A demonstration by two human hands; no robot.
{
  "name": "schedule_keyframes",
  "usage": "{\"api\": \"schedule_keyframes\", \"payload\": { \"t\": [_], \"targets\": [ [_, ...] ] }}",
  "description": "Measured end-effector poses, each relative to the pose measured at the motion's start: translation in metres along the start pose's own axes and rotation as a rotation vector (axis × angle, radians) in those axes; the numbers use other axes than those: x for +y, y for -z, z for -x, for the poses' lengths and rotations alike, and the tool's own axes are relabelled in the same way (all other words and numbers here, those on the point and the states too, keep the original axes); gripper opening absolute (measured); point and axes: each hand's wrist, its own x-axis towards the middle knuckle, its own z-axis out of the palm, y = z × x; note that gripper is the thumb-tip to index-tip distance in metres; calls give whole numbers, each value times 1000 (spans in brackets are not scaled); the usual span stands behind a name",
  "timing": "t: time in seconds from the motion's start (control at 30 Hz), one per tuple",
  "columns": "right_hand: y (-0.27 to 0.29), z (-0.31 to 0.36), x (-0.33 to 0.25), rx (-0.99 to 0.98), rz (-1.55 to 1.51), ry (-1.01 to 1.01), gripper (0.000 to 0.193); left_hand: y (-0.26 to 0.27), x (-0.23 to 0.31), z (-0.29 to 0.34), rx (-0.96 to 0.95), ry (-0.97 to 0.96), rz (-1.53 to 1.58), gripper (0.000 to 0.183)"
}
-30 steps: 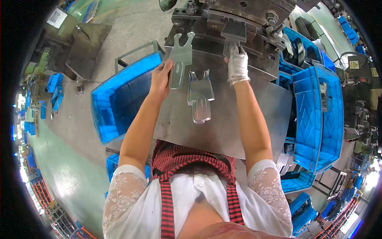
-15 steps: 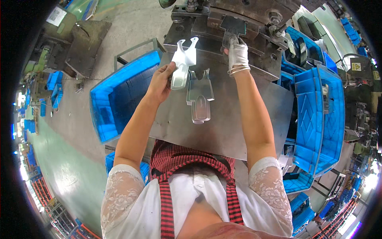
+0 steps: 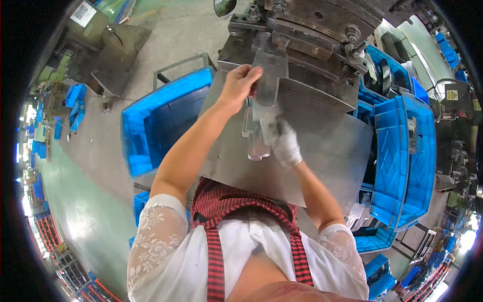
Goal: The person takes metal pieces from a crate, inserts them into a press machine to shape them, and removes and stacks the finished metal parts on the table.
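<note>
My bare left hand (image 3: 239,87) pinches the left edge of a dark grey shaped metal plate (image 3: 270,75), with its thumb on top. The plate's far end reaches over the front of the press die (image 3: 307,48). Below it, a bent metal part (image 3: 259,146) with a rounded tongue lies on the steel table (image 3: 322,151), partly covered. Beside that part is my right hand (image 3: 283,141) in a white glove, smeared by motion. A silvery blur shows at its fingertips, so whether they grip anything is unclear.
A blue bin (image 3: 135,143) stands left of the table on a metal frame. More blue bins (image 3: 390,156) stand to the right, some with metal parts. Heavy bolts (image 3: 352,34) and die blocks border the table's far edge. Another machine (image 3: 108,55) stands far left.
My right hand has come back from the die toward me, down to the part on the table. My left hand has moved right and away, and a dark plate shows there instead of the shiny forked part.
</note>
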Motion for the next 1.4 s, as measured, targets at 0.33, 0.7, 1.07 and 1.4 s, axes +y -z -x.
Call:
{"api": "schedule_keyframes", "payload": {
  "t": [0.33, 0.7, 1.07, 1.4],
  "targets": [
    [-1, -119, -104, 278, -186, 114, 27, -55, -6, -113, 146, -15, -182, 21],
    [9, -130, -103, 353, -199, 32, 29, 18, -83, 0, 269, -178, -452, 49],
    [21, -80, -88, -12, -51, 148, 27, 35, -97, 47, 126, 31, 328, 69],
    [-7, -3, -22, 29, 447, 125, 39, 14, -118, 53, 277, -245, -513, 59]
  ]
}}
